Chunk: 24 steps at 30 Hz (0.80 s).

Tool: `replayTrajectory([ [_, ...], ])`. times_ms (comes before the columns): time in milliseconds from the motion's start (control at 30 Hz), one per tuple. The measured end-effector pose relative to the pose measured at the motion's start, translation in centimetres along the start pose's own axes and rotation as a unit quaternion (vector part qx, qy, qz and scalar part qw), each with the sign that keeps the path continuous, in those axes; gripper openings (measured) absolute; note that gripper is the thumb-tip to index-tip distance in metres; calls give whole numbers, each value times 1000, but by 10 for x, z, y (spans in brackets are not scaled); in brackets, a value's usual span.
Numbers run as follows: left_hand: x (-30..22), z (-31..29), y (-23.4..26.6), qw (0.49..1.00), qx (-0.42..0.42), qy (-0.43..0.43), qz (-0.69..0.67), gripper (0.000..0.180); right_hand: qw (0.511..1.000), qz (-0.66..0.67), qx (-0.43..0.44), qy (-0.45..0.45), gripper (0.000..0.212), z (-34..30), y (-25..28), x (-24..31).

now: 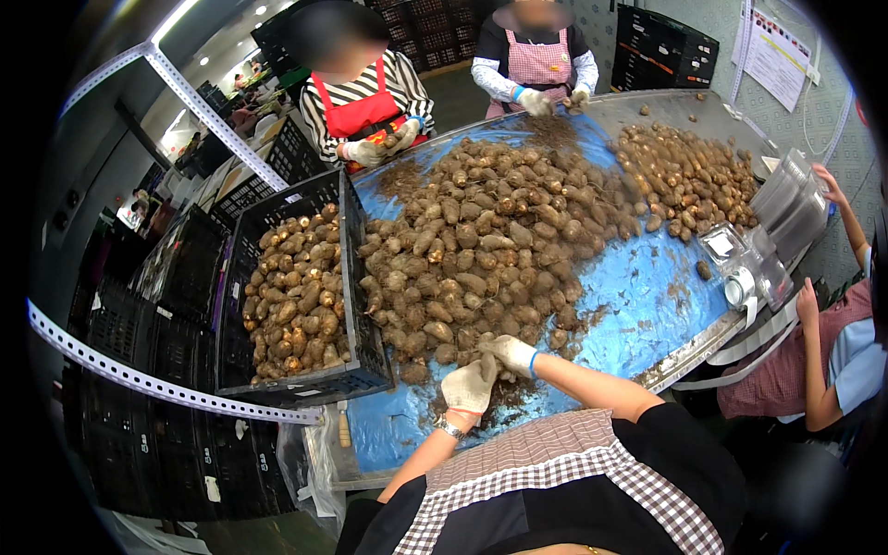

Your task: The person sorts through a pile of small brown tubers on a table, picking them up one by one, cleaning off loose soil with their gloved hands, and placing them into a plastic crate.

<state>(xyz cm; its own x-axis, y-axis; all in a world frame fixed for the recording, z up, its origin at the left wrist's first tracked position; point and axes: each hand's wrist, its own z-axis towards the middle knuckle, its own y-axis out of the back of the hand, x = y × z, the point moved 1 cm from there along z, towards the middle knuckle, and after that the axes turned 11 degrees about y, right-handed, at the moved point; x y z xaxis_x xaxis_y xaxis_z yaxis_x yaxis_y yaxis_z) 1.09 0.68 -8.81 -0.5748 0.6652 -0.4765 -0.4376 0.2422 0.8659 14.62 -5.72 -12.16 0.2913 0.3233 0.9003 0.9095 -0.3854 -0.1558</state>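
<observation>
At the near edge of a large heap of small brown taros (481, 250), my two hands meet over the blue plastic sheet (638, 305). My left hand (469, 387), in a whitish work glove, has its fingers closed. My right hand (511, 354), gloved the same way, is closed right against the left fingertips. Whatever sits between them is mostly hidden by the gloves. Dark soil and scraps (504, 407) lie on the sheet just under my hands. Left of the heap stands a black plastic crate (365, 365) holding many taros.
A second taro pile (689, 180) lies at the far right. Clear plastic boxes (791, 199) and a tape roll (738, 287) sit by the right edge. Two gloved co-workers (370, 106) (536, 69) stand across the table; another person (832, 342) is at right. Black crates (661, 51) stand behind.
</observation>
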Motion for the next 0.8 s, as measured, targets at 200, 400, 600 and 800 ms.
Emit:
replayTrajectory([
  [200,18,-9,-27,978,-9,127,-167,44,892,-345,-103,274,40,5,-8,-9],
  [400,35,3,-29,587,414,426,-550,51,749,-545,-119,356,28,-42,-37,47],
  [600,46,0,-38,904,131,281,-295,62,821,-463,-140,302,28,-32,-40,29],
  [800,-3,4,13,995,-47,-33,-81,44,996,-77,26,43,47,-9,-7,12],
])
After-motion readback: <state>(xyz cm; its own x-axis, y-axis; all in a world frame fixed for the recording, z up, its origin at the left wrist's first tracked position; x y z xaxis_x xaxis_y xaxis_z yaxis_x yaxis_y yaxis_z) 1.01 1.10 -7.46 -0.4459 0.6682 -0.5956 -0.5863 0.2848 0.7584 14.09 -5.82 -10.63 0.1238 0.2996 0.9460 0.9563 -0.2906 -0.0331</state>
